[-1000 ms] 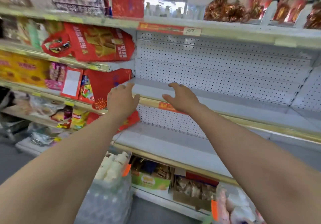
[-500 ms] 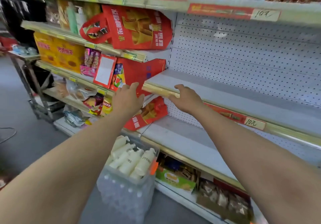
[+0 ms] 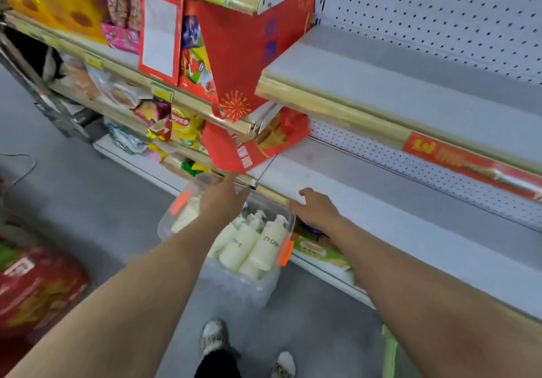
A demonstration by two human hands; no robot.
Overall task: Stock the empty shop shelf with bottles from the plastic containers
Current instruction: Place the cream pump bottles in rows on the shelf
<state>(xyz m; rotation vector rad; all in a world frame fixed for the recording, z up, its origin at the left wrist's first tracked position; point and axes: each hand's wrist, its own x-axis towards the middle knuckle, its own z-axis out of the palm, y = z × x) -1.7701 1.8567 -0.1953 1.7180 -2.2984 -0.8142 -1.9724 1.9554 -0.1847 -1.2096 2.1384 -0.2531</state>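
Pale patterned shoes [image 3: 215, 338] stand on the grey floor [image 3: 88, 201] at the bottom of the view, and two bare forearms reach forward above them. Just ahead of the shoes a clear plastic container [image 3: 234, 286] sits on the floor against the foot of the shelving. It is packed with cream-white pump bottles [image 3: 268, 244] lying tilted together, and there is an orange clip [image 3: 286, 253] on its right rim.

The left hand [image 3: 223, 198] hangs over the far side of the container, palm down, fingers straight and slightly spread. I cannot tell if it touches the rim. The right hand [image 3: 316, 209] is at the gold front edge of the lower grey shelf [image 3: 381, 195], just right of the container, its fingers loosely curled around no object. Contact with the edge is unclear.

Beyond, an upper grey shelf [image 3: 410, 84] runs before a white pegboard back [image 3: 440, 11]. To the left, red gift bags [image 3: 243, 55] and snack packets [image 3: 181, 122] crowd the neighbouring shelves.
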